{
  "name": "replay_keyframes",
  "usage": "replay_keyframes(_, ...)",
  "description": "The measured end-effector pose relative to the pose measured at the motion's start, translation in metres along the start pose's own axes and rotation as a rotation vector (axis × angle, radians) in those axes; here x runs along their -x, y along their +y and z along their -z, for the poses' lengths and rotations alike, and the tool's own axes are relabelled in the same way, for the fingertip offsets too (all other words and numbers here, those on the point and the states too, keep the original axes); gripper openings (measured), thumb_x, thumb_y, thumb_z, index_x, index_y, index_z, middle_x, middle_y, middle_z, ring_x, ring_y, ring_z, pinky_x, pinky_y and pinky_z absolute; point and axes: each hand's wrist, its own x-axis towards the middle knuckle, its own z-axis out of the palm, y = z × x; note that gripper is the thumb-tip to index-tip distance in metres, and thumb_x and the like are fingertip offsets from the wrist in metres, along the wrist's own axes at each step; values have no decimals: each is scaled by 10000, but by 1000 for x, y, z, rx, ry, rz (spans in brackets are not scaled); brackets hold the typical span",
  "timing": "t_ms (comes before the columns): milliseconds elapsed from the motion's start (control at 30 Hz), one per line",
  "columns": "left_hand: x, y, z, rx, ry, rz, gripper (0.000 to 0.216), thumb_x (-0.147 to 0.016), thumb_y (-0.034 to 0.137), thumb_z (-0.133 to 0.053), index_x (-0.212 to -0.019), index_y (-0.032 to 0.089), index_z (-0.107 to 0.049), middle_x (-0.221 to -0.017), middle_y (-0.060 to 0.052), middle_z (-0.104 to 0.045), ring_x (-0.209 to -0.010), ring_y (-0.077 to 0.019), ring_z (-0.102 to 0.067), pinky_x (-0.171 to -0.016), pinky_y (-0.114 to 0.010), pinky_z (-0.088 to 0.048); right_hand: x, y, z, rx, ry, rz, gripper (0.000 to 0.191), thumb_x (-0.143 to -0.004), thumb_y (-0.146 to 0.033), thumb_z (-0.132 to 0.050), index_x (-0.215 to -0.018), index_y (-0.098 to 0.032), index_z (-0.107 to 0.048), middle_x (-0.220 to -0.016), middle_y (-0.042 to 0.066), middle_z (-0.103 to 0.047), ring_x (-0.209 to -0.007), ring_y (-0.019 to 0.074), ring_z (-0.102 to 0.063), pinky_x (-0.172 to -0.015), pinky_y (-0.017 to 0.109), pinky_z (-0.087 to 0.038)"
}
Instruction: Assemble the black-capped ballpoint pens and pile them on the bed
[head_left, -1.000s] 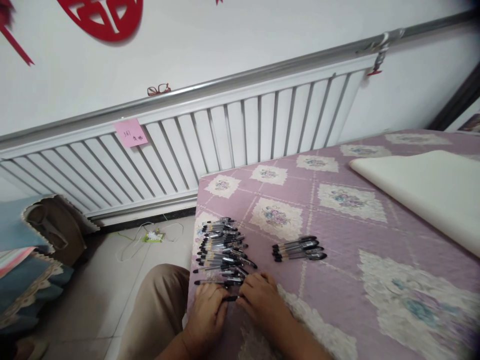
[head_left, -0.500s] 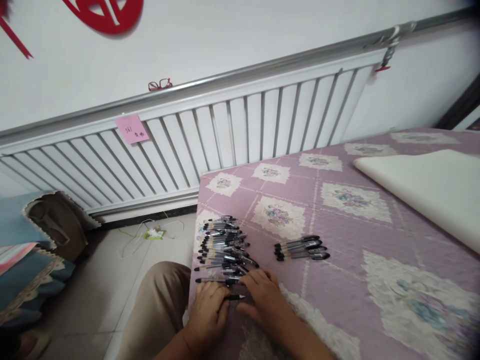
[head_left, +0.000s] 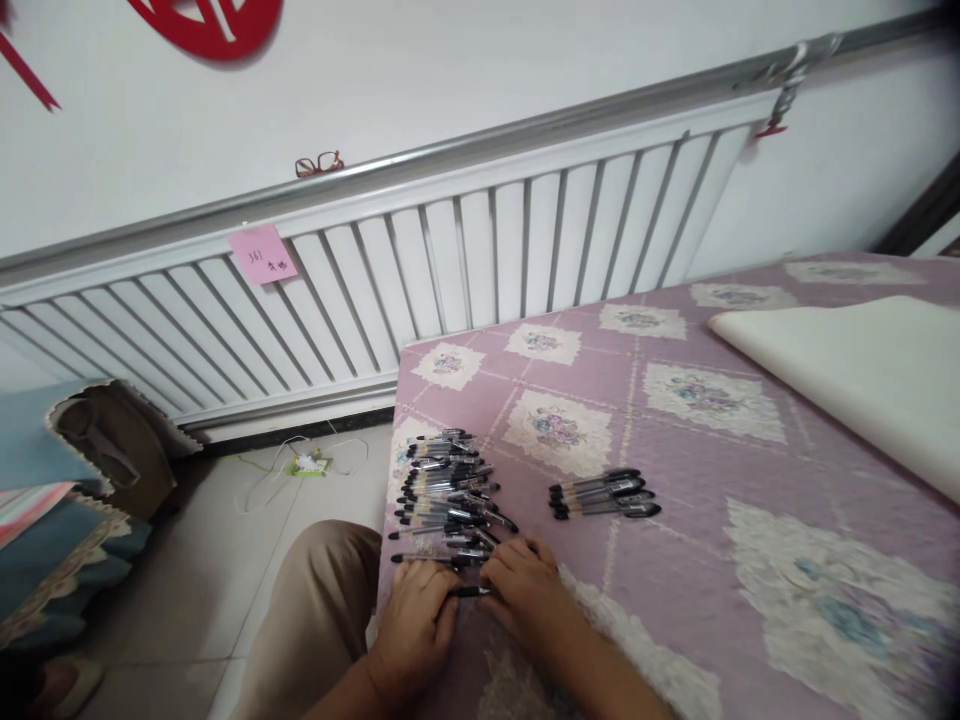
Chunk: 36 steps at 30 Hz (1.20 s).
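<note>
My left hand is closed around an uncapped black pen, whose front end sticks out to the right. My right hand has its fingers curled at that pen's tip, and they appear to pinch it; the fingertips are partly hidden. Just beyond my hands, a capped pen lies crosswise. Past it, a spread pile of clear-barrelled pens with black caps runs along the table's left edge. Several more capped pens are grouped in a small stack to the right.
The table wears a purple floral cloth, with a pale folded sheet at its right. A white radiator stands behind it, bearing a pink note and glasses above. A white-and-green power strip lies on the floor.
My right thumb has drawn in, and the right fingers now meet the tip of the pen in my left hand. The pens on the table have not moved.
</note>
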Motion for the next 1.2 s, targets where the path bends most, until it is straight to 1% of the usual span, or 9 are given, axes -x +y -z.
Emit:
replay_keyframes(267, 1, 0, 0, -48, 0, 34, 227, -844, 143, -448, -967, 224, -620, -912, -56, -627, -883, -233, -546, -791, -392, -410, 1, 11, -1, 83, 12, -19, 63, -815, -221, -641, -864, -257, -625, -971, 8, -653, -1038, 226, -531, -1000, 483, -232)
replay_keyframes(467, 3, -2, 1, -105, 7, 30, 261, -804, 113, -490, -980, 237, -637, -940, -53, -624, -897, -234, -545, -812, -391, -419, 2, 11, 3, 161, 28, -19, 33, -803, -233, -658, -828, -246, -640, -961, 29, -661, -1016, 245, -532, -974, 486, -249)
replay_keyframes(567, 4, -4, 2, -132, -8, 23, 271, -785, 102, -508, -974, 240, -646, -934, -52, -621, -897, -235, -541, -818, -393, -415, 4, 13, 8, 149, 59, -25, 134, -793, -245, -675, -922, -258, -640, -976, 32, -656, -1012, 249, -532, -945, 451, -279)
replay_keyframes(667, 4, -7, 1, -150, -5, 18, 285, -781, 93, -516, -986, 240, -648, -942, -52, -619, -904, -232, -539, -825, -394, -411, 7, 21, 15, 147, 128, -82, 237, -803, -242, -664, -1034, -264, -616, -994, 41, -645, -998, 249, -535, -882, 400, -329)
replay_keyframes(733, 4, -9, 1, -157, 13, 4, 293, -781, 87, -514, -987, 244, -651, -937, -49, -618, -900, -226, -541, -818, -383, -413, 11, 27, 19, 169, 145, -132, 231, -802, -222, -654, -1028, -249, -617, -998, 51, -634, -994, 257, -537, -842, 377, -359)
replay_keyframes(833, 3, -11, 1, -173, 39, -24, 303, -785, 82, -499, -981, 249, -659, -910, -48, -616, -877, -214, -546, -799, -364, -418, 14, 36, 22, 181, 105, -170, 168, -789, -152, -631, -944, -217, -631, -975, 63, -622, -962, 252, -555, -813, 352, -395)
replay_keyframes(1000, 1, -12, 0, -195, 39, -41, 305, -788, 91, -493, -982, 253, -664, -900, -50, -615, -857, -212, -554, -772, -354, -439, 15, 38, 23, 132, 54, -133, 185, -805, -62, -556, -908, -194, -634, -941, 68, -623, -915, 221, -578, -801, 321, -428)
replay_keyframes(1100, 4, -14, 0, -190, 79, -37, 305, -797, 113, -515, -1037, 254, -641, -972, -57, -619, -908, -222, -560, -810, -375, -450, 11, 30, 21, 111, 64, -67, 200, -836, -85, -543, -968, -209, -628, -968, 56, -627, -918, 209, -584, -795, 312, -435)
replay_keyframes(1200, 11, -18, -2, -181, 121, -40, 328, -807, 142, -539, -1112, 244, -600, -1045, -69, -613, -974, -232, -560, -859, -397, -451, 3, 17, 13, 143, 60, 12, 163, -839, -108, -569, -933, -225, -633, -953, 36, -631, -881, 197, -590, -750, 297, -435)
